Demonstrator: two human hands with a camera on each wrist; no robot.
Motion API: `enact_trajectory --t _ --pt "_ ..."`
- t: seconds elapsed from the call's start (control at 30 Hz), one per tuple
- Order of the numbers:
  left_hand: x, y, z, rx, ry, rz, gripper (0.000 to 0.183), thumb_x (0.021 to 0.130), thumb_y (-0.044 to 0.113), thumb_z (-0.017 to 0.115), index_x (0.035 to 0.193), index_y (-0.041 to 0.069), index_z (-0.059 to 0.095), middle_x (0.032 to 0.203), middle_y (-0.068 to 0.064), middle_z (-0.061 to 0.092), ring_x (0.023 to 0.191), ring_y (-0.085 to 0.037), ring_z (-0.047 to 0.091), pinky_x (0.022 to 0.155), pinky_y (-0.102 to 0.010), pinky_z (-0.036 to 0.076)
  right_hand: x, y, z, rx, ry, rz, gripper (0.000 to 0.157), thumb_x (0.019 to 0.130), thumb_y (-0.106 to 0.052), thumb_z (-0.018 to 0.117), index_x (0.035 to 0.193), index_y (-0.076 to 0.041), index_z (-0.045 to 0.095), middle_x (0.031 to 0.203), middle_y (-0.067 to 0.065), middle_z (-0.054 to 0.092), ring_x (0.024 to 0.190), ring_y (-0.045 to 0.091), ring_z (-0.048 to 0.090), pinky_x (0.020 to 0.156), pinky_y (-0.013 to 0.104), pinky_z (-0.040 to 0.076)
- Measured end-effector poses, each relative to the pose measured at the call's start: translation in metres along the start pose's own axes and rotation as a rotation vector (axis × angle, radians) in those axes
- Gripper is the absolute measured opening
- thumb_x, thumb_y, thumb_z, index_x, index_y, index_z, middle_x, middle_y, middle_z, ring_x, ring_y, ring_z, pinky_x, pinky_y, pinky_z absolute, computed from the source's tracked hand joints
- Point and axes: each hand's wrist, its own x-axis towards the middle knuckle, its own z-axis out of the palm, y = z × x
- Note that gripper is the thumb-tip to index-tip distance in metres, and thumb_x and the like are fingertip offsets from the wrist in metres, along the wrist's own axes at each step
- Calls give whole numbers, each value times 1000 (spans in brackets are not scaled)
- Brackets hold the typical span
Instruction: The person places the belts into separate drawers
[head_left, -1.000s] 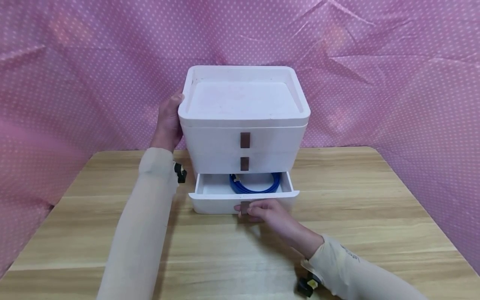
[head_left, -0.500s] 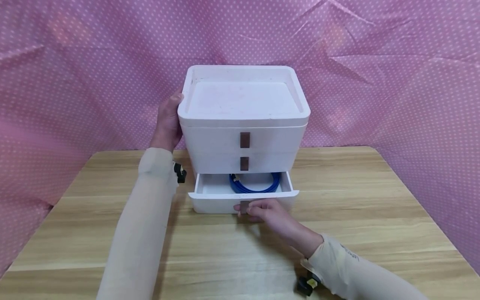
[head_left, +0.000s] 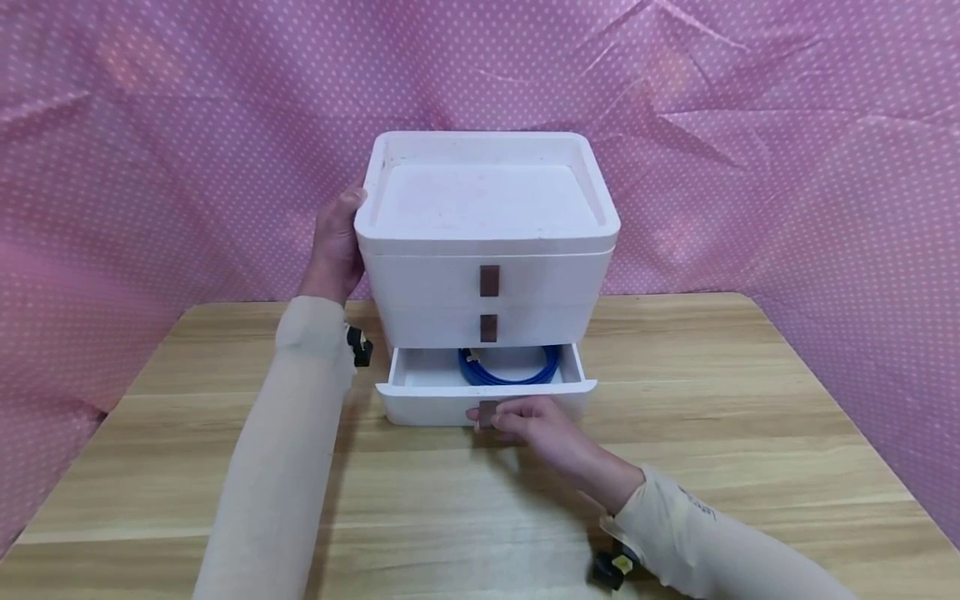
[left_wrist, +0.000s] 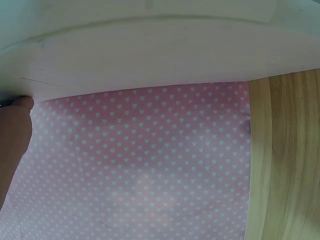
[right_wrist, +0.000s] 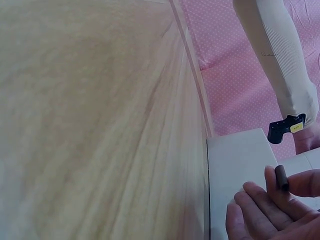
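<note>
A white drawer unit stands on the table, its bottom drawer pulled out. Inside that drawer lies a coiled blue cable with a connector end showing. My right hand pinches the brown drawer pull between thumb and index finger; the right wrist view shows the other fingers extended beneath the pull. Against the unit's upper left side rests my left hand, its thumb at the top rim. Part of the left hand's fingers is hidden behind the unit.
Two upper drawers with brown pulls are closed. The unit's top forms a shallow tray with a raised rim. Pink dotted cloth hangs behind and beside the wood-grain table. A black device sits at each wrist.
</note>
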Motion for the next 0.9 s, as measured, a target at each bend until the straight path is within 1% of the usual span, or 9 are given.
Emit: enact_trajectory --t 0.13,0.3,0.37,0.47,0.57,0.9 --pt "0 0 0 -9 2 9 52 85 31 57 133 14 62 121 -10 63 103 -22 59 85 -32 52 1 -1 -1 -2 -2 9 22 98 -5 50 92 12 61 129 15 62 119 26 58 103 45 45" --pt "-1 1 0 -1 4 -5 51 86 30 55 134 16 62 123 -10 62 105 -22 59 86 -32 52 1 -1 -1 0 -1 23 22 98 -6 50 90 10 61 129 15 62 120 26 58 103 46 44" --pt "-1 1 0 4 2 -9 50 87 30 55 134 16 62 123 -9 62 105 -22 59 86 -32 52 2 -1 -1 -2 4 19 21 98 -6 50 90 10 62 129 15 62 120 26 58 103 46 44" --pt "0 1 0 4 5 -11 48 87 31 56 130 12 64 119 -9 63 102 -21 59 85 -32 52 3 0 -1 -4 9 7 21 98 -5 50 91 13 61 129 15 62 121 27 58 104 46 44" --pt "0 2 0 3 8 -11 47 87 32 57 127 10 65 116 -9 63 100 -21 60 83 -32 52 3 1 -1 -3 10 -1 22 98 -4 50 92 14 61 129 15 61 121 27 57 104 45 44" --pt "0 2 0 3 9 -17 47 88 31 57 130 12 64 117 -9 64 100 -21 60 83 -31 52 4 1 -2 0 24 12 21 97 -4 50 98 13 63 128 16 62 120 27 58 103 45 45"
